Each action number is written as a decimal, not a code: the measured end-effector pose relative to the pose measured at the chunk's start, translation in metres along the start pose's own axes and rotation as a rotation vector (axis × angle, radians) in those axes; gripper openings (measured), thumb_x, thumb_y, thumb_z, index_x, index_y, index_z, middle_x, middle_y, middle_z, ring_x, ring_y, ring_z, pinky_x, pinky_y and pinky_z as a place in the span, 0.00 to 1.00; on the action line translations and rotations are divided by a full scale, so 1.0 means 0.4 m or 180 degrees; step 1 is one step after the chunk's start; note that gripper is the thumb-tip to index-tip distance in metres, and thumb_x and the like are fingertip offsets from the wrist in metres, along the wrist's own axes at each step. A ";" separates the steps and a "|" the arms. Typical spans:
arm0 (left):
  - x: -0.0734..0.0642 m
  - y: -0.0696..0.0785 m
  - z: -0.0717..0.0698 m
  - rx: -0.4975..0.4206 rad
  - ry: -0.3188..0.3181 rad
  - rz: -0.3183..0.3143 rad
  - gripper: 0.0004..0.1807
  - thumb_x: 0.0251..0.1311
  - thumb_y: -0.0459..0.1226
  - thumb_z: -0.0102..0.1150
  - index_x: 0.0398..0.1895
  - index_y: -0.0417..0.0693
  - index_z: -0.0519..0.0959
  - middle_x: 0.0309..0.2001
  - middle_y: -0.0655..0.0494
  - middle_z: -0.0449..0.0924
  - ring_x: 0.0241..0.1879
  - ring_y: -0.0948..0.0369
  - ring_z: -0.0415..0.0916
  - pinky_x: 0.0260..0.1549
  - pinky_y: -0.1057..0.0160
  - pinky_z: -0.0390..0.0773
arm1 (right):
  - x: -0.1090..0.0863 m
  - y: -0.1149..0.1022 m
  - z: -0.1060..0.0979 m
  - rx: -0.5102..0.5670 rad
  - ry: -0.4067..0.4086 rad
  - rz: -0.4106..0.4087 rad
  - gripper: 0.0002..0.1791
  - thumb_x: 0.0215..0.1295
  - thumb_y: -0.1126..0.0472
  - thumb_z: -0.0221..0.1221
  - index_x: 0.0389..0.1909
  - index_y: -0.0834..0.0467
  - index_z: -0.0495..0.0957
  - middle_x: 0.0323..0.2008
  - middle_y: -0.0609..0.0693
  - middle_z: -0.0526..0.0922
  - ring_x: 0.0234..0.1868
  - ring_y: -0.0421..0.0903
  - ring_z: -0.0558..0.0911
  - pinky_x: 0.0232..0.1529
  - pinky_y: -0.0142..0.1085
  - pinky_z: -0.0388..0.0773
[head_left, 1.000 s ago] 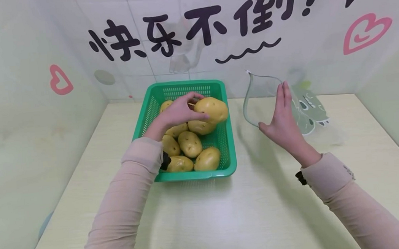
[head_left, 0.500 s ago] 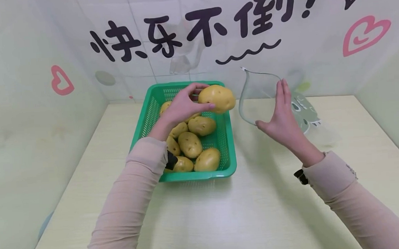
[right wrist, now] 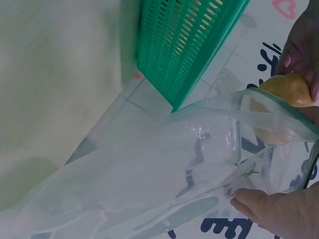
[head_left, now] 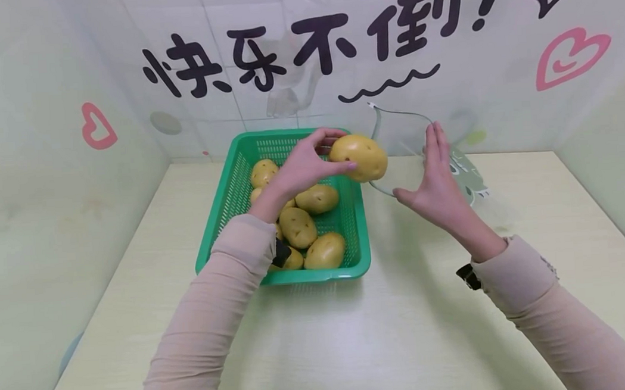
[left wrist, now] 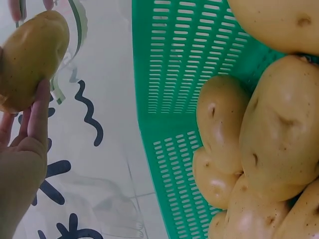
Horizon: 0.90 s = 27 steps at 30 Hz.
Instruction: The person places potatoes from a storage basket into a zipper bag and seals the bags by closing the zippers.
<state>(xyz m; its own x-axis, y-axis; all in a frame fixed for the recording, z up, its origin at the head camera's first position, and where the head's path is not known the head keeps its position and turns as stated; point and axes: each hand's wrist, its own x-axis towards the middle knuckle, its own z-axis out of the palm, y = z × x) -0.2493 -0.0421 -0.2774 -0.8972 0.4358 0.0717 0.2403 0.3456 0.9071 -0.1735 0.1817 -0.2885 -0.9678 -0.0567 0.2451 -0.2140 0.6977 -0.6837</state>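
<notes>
A yellow potato [head_left: 361,157] is held up by my left hand [head_left: 308,165], thumb on the near side and fingers behind. It is above the right side of the green basket [head_left: 309,277], where several more potatoes [head_left: 297,227] lie. My right hand [head_left: 438,193] holds a clear plastic zip bag [head_left: 467,176] by its mouth, thumb spread well apart from the raised fingers. The bag's mouth gapes toward the potato. In the right wrist view the potato [right wrist: 289,89] is at the bag's rim, partly seen through the film [right wrist: 199,144]. The bag's grip points are partly hidden.
The basket's perforated wall [left wrist: 169,59] rises between the potatoes inside and the bag. Behind stands a white back panel [head_left: 264,111] with black lettering. A pale wooden tabletop [head_left: 327,349] lies under everything, with side panels at left and right.
My left hand has lifted the potato out of the basket and carried it right, to the bag's mouth. My right hand and the bag have shifted slightly left.
</notes>
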 end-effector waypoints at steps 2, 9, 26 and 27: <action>0.001 0.003 0.005 -0.0014 0.0012 0.0008 0.33 0.51 0.43 0.70 0.61 0.52 0.70 0.56 0.56 0.74 0.54 0.60 0.71 0.53 0.60 0.74 | 0.000 -0.002 0.000 0.0034 -0.0024 0.0016 0.62 0.50 0.67 0.65 0.74 0.63 0.27 0.76 0.56 0.25 0.72 0.66 0.54 0.69 0.59 0.57; 0.004 0.014 0.015 -0.0032 0.0038 0.0021 0.32 0.51 0.44 0.70 0.60 0.52 0.70 0.54 0.56 0.76 0.54 0.61 0.72 0.54 0.60 0.74 | 0.000 -0.010 0.002 0.0134 -0.0025 -0.0034 0.62 0.50 0.67 0.65 0.74 0.64 0.28 0.76 0.57 0.27 0.72 0.67 0.54 0.70 0.57 0.58; 0.022 0.001 0.028 -0.0143 0.0237 0.0175 0.22 0.57 0.39 0.65 0.56 0.49 0.76 0.56 0.55 0.76 0.52 0.58 0.75 0.50 0.62 0.76 | -0.001 -0.038 0.011 0.1146 -0.0142 -0.0065 0.61 0.52 0.76 0.60 0.74 0.60 0.25 0.76 0.50 0.24 0.76 0.58 0.50 0.73 0.46 0.56; 0.022 -0.002 0.028 -0.0099 0.0218 0.0155 0.21 0.58 0.39 0.64 0.56 0.49 0.76 0.57 0.55 0.76 0.53 0.58 0.75 0.50 0.62 0.76 | -0.001 -0.039 0.012 0.1225 -0.0137 -0.0062 0.61 0.52 0.77 0.60 0.74 0.60 0.25 0.76 0.49 0.24 0.76 0.57 0.49 0.74 0.45 0.55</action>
<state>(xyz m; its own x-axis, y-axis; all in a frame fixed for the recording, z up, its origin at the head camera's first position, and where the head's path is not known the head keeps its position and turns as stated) -0.2532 -0.0291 -0.2823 -0.9082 0.3932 0.1432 0.2736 0.2990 0.9142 -0.1704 0.1675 -0.2811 -0.9660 -0.1030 0.2372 -0.2586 0.3776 -0.8891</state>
